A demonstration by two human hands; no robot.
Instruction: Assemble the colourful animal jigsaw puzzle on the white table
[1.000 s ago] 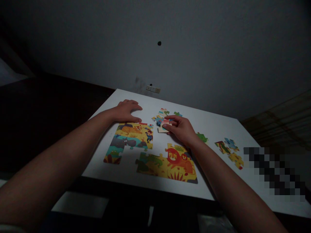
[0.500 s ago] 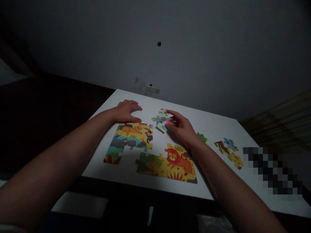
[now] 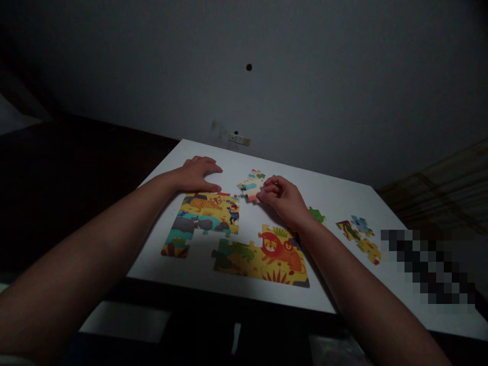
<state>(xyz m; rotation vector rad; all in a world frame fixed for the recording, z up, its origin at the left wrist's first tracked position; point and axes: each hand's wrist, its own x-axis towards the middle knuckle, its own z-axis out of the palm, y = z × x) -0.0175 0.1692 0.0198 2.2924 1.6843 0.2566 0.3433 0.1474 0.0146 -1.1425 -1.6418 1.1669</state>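
My left hand (image 3: 198, 174) lies on the table with its fingers spread, holding nothing, just behind a joined puzzle section (image 3: 206, 221) showing a leopard and a hippo. My right hand (image 3: 280, 198) is closed in a pinch on a pale puzzle piece (image 3: 251, 194) at the table's middle. That piece covers part of several loose puzzle pieces (image 3: 254, 175) beneath and behind it. Nearer the front edge lies a second joined section (image 3: 263, 259) with a crocodile and lions. A gap separates the two sections. My right forearm passes beside the lions.
Several loose pieces (image 3: 368, 249) lie on the right of the white table (image 3: 335, 190), and a green piece (image 3: 317, 214) sits beside my right wrist. Behind the table stands a grey wall with a socket strip (image 3: 239, 140). A blurred-out patch (image 3: 427, 269) covers the right edge.
The pale piece in my right hand has turned, its face now more toward me, and the right fingers have curled in. My left hand has stayed in place.
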